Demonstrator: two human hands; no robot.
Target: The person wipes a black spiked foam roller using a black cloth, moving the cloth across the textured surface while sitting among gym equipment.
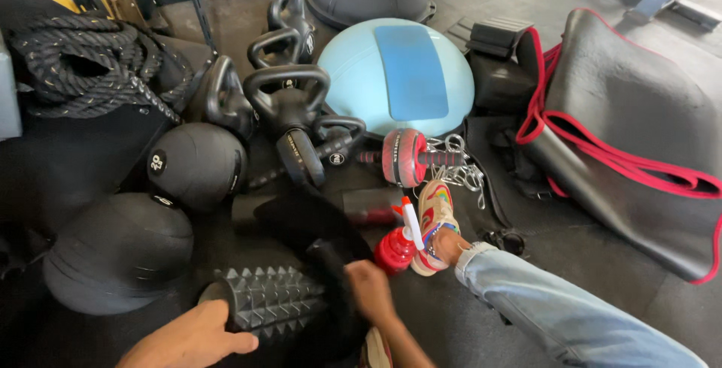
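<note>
While the spiked foam roller (271,300) lies low on the dark floor (466,315), near the bottom edge of the view, it is gripped at its near end by the left hand (197,338): the fingers are curled around the black end, and the thumb is pointed toward the rows of spikes. At the roller's other end, a black cloth (308,225) is pinched in the right hand (370,289), fingers closed on the fabric, though the exact hold is blurred and cannot be made out finely. The cloth is draped from the hand up and across the floor behind the roller.

Just beside the right hand, a red bottle with a white spout (397,246) is seen, touching or nearly touching a colourful shoe (435,221) worn on a leg in light jeans (556,308). Behind the shoe, a red ab wheel (402,157) is laid next to a heap of chain (459,165). To the left, two black medicine balls (120,251) are set close together, with black kettlebells (289,109) clustered behind them. A pale blue balance dome (395,75) is placed beyond the kettlebells, a coiled black rope (83,63) is piled at far left, and a black mat with red edging (632,127) is spread at right.
</note>
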